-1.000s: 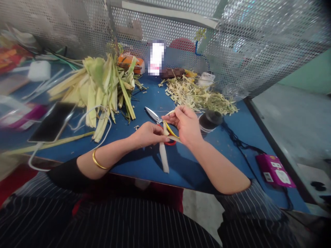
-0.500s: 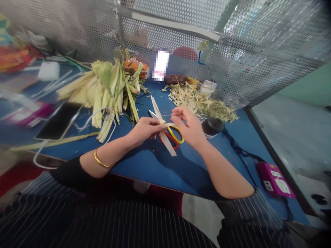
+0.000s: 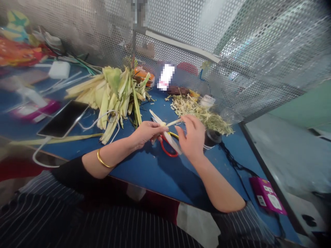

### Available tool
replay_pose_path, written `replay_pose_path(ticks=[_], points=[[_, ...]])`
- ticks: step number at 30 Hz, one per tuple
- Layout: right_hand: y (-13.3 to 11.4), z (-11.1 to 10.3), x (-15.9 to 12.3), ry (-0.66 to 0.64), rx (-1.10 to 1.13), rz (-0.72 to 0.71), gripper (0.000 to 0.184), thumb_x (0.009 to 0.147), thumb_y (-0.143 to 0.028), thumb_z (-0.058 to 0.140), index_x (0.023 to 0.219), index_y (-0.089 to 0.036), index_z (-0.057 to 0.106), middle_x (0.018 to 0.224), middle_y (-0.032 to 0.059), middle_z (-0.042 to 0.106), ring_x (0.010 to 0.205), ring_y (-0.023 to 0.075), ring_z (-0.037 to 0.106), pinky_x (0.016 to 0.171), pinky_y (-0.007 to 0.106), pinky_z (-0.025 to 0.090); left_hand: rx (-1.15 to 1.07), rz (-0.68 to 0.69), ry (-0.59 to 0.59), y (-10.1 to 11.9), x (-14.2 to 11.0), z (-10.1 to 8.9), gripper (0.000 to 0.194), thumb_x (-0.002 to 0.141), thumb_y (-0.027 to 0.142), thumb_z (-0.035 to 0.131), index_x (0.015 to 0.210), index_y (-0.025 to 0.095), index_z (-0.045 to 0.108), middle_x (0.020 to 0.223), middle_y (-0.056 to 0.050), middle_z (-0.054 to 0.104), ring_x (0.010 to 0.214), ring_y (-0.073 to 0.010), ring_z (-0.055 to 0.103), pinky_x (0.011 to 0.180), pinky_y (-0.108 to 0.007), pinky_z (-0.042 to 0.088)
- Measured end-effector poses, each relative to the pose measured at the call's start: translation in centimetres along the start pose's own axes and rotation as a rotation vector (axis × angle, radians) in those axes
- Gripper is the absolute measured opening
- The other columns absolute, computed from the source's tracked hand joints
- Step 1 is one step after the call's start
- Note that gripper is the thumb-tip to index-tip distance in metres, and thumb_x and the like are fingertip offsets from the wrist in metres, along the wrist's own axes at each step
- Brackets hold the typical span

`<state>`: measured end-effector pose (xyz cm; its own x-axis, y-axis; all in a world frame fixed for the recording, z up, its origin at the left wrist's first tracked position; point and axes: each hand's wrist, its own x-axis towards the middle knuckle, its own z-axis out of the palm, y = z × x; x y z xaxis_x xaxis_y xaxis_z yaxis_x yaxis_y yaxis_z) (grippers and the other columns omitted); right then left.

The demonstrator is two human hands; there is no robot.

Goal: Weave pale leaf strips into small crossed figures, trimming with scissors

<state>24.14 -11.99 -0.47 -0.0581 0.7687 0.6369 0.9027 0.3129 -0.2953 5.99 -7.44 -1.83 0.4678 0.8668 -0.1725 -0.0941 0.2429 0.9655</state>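
Note:
My left hand [image 3: 151, 132] pinches pale corn husk strips [image 3: 173, 143] where they cross, between thumb and fingers. One strip points up and left, and another hangs down to the right. A third narrow strip [image 3: 173, 122] runs to the curled fingers of my right hand [image 3: 191, 136], which hold its end; my right thumb stands apart. Below the strips, scissors [image 3: 169, 151] with red and yellow handles lie on the table, partly hidden by the husk and my left hand. Beside my right hand is a black spool [image 3: 212, 137], partly covered.
Corn husks [image 3: 111, 100] are heaped at the back left, shredded husk [image 3: 201, 113] at the back right. A phone [image 3: 63, 119] with a white cable lies left. A lit, blurred screen [image 3: 166, 76] stands by the mesh panel [image 3: 181, 32]. A purple pack [image 3: 267, 196] sits right.
My right hand has turned, its fingers now meeting the narrow strip's end, which has swung upward. The hanging strip has shifted over the scissors' handles. The whole view has also shifted.

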Motion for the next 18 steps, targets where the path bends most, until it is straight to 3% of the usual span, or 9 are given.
replay_pose_path(ticks=[3, 5, 8, 12, 18], points=[[-1.3, -0.8, -1.0, 0.068, 0.006, -0.071, 0.021, 0.087, -0.032, 0.053, 0.100, -0.024, 0.068, 0.100, 0.0103, 0.065, 0.101, 0.0268, 0.055, 0.093, 0.043, 0.035, -0.154, 0.000, -0.021, 0.4, 0.1, -0.3, 0.025, 0.074, 0.033, 0.069, 0.090, 0.014, 0.073, 0.075, -0.009, 0.069, 0.062, -0.0108, 0.062, 0.038, -0.018, 0.023], [-2.1, -0.4, -1.5, -0.077, 0.108, -0.064, 0.019, 0.088, -0.033, 0.053, 0.092, -0.024, 0.069, 0.088, 0.0084, 0.066, 0.088, 0.0235, 0.058, 0.084, 0.038, 0.040, -0.190, 0.022, -0.039, 0.5, 0.1, -0.4, 0.028, 0.075, 0.029, 0.068, 0.099, 0.015, 0.072, 0.085, -0.009, 0.071, 0.061, -0.0084, 0.061, 0.038, -0.017, 0.022], [-2.8, 1.1, -1.8, -0.268, 0.335, 0.160, 0.022, 0.087, -0.038, 0.054, 0.087, -0.022, 0.069, 0.085, 0.0056, 0.067, 0.074, 0.0188, 0.058, 0.072, 0.033, 0.043, -0.139, 0.069, -0.020, 0.3, 0.1, -0.4, 0.027, 0.075, 0.027, 0.068, 0.098, 0.014, 0.072, 0.088, -0.009, 0.071, 0.052, -0.0041, 0.052, 0.038, -0.017, 0.025], [-3.0, 3.0, -1.7, -0.291, 0.629, 0.442, 0.025, 0.082, -0.041, 0.058, 0.075, -0.019, 0.068, 0.077, 0.0030, 0.067, 0.072, 0.0167, 0.057, 0.072, 0.030, 0.044, -0.048, 0.082, -0.010, -0.2, 0.1, 0.0, 0.023, 0.074, 0.026, 0.068, 0.091, 0.010, 0.072, 0.082, -0.009, 0.070, 0.049, -0.0033, 0.048, 0.039, -0.016, 0.027], [-3.8, 2.8, -1.7, -0.286, 0.892, 0.552, 0.021, 0.078, -0.031, 0.058, 0.062, -0.018, 0.059, 0.069, 0.0002, 0.059, 0.068, 0.0131, 0.051, 0.068, 0.026, 0.041, -0.022, 0.081, 0.038, -0.1, 0.1, 0.1, 0.022, 0.073, 0.024, 0.069, 0.088, 0.010, 0.074, 0.085, -0.010, 0.071, 0.054, -0.0050, 0.049, 0.040, -0.016, 0.029]])
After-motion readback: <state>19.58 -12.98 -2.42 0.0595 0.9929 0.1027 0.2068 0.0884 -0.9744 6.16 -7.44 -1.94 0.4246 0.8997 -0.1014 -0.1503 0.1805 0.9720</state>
